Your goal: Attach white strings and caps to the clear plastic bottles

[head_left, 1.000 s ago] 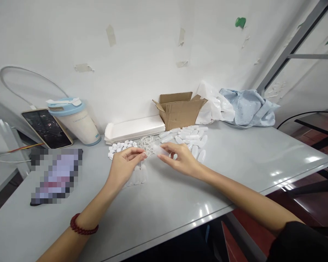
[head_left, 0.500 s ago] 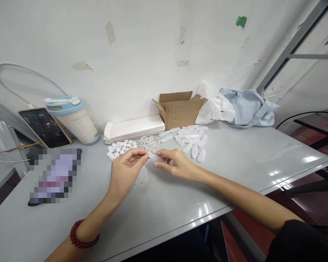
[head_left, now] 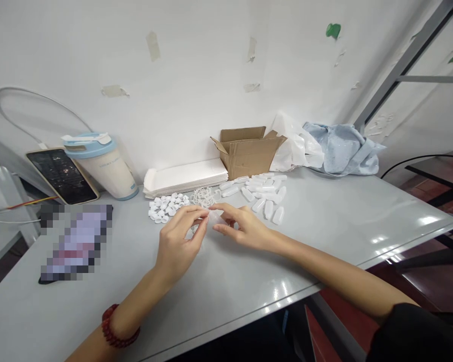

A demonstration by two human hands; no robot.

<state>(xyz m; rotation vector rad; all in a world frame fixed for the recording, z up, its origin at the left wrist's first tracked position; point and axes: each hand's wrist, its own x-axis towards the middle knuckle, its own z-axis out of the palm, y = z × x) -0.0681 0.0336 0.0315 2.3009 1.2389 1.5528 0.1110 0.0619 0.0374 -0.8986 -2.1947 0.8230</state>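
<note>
My right hand (head_left: 245, 226) pinches a small clear plastic bottle (head_left: 216, 217) just above the grey table (head_left: 324, 226). My left hand (head_left: 179, 241) meets it from the left, fingertips closed at the bottle's mouth on a tiny white part I can barely make out. Behind the hands lie a heap of white caps (head_left: 166, 206), a tangle of small white stopper pieces (head_left: 204, 196) and several clear empty bottles (head_left: 266, 193). A few bottles stand behind my left hand, mostly hidden.
A cardboard box (head_left: 247, 151), stacked white trays (head_left: 184, 178), a plastic bag (head_left: 296, 143) and a blue cloth (head_left: 343, 148) line the wall. At the left stand a lidded cup (head_left: 101, 166), a phone (head_left: 62, 176) and a dark blurred object (head_left: 75, 241).
Both hands drew together over the table; my left hand moved right until its fingertips reached the mouth of the bottle in my right hand.
</note>
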